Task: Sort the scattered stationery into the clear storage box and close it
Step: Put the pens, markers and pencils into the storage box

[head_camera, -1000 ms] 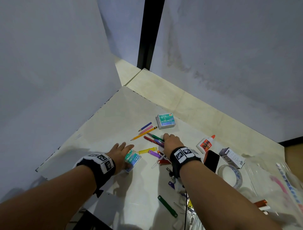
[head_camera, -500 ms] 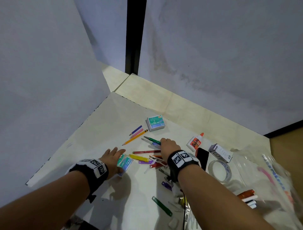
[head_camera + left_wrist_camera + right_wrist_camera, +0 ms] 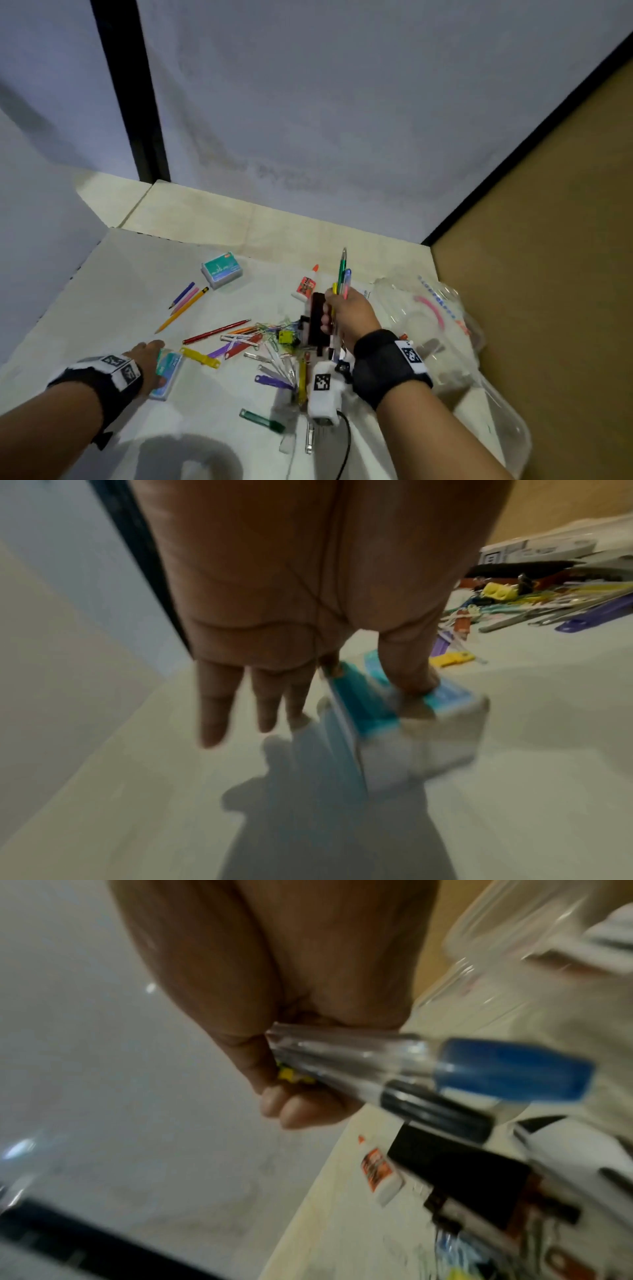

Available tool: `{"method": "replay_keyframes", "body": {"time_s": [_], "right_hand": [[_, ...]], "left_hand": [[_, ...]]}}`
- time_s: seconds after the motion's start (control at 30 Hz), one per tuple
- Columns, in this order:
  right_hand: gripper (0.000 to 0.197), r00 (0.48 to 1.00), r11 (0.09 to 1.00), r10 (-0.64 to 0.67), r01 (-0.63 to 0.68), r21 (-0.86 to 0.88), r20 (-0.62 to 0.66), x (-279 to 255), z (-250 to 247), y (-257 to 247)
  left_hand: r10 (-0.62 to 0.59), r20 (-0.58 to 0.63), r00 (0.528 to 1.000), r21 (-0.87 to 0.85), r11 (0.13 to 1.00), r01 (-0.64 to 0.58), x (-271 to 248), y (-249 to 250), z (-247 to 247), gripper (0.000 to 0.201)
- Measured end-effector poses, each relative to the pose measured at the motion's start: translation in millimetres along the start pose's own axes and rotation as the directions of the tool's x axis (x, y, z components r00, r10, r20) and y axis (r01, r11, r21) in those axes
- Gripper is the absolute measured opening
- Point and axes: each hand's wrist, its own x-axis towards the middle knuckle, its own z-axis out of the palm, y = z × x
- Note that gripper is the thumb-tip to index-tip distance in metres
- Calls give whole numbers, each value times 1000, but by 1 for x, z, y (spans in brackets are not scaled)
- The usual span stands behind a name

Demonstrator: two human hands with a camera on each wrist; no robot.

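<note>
Stationery [image 3: 260, 346] across pale table [image 3: 113, 308] amid grey walls; right hand [image 3: 346, 313] fisted around pens [image 3: 342, 277], left hand [image 3: 145, 356] pinching staple box [image 3: 168, 371].

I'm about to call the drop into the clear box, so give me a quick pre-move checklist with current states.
1. Right hand grips the pens: ok, a bundle held upright in a fist.
2. Left hand holds the staple box: ok, thumb and finger pinch it, other fingers straight.
3. Clear box within reach of the right hand: ok, just right of it.
4. Clear box open: cannot tell, the plastic is blurred.
5. All stationery collected: not ok, pencils, glue, a second staple box and clips remain on the table.
</note>
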Motion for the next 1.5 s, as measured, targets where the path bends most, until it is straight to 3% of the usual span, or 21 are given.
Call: {"method": "replay_keyframes", "body": {"time_s": [0.1, 0.2, 0.3, 0.37, 0.47, 0.6, 0.87, 1.0, 1.1, 1.17, 1.23, 1.37, 1.43, 1.5], "right_hand": [[13, 999, 992, -31, 34, 117, -28, -16, -35, 5], [10, 999, 998, -17, 14, 58, 52, -32, -50, 15], [10, 992, 1000, 7, -9, 23, 122, -44, -56, 24], [9, 990, 1000, 18, -19, 6, 141, -49, -59, 28], [8, 986, 1000, 25, -22, -23, 163, -58, -63, 28], [9, 982, 998, 58, -54, -28, 181, -64, -69, 29], [4, 989, 997, 66, -61, -41, 135, -58, -68, 31], [9, 995, 982, 94, -86, 171, -40, -58, -78, 25], [14, 930, 931, 238, -136, 339, -280, -42, -103, 25], [10, 870, 871, 359, -182, 457, -338, -29, -120, 30], [6, 840, 877, 402, -240, 416, -364, -20, -129, 36], [10, 819, 927, 365, -276, 253, -443, -14, -130, 36], [18, 815, 944, 328, -303, 130, -478, -9, -125, 40], [43, 816, 951, 289, -306, 49, -500, -3, -121, 46]], "left_hand": [[32, -105, 994, 171, 985, -14, 6, 22, -24, 54], [218, -189, 957, 87, 975, -205, -24, 75, -65, 52], [467, -312, 827, -104, 849, -518, -59, 142, -97, 51], [562, -375, 737, -186, 733, -654, -78, 176, -106, 53], [619, -435, 654, -266, 606, -750, -104, 212, -110, 58], [677, -427, 599, -211, 570, -794, -125, 235, -100, 68], [761, -257, 596, -139, 581, -802, -131, 243, -82, 70], [741, -273, 614, -182, 587, -789, -124, 232, -85, 75], [693, -307, 652, -197, 624, -756, -111, 214, -87, 71], [646, -310, 697, -186, 678, -711, -100, 201, -85, 65], [602, -307, 737, -173, 726, -665, -88, 186, -81, 61], [516, -242, 822, -118, 825, -552, -59, 152, -69, 53], [464, -209, 861, -95, 866, -490, -47, 134, -65, 50], [423, -195, 885, -62, 895, -441, -38, 116, -62, 46]]}}
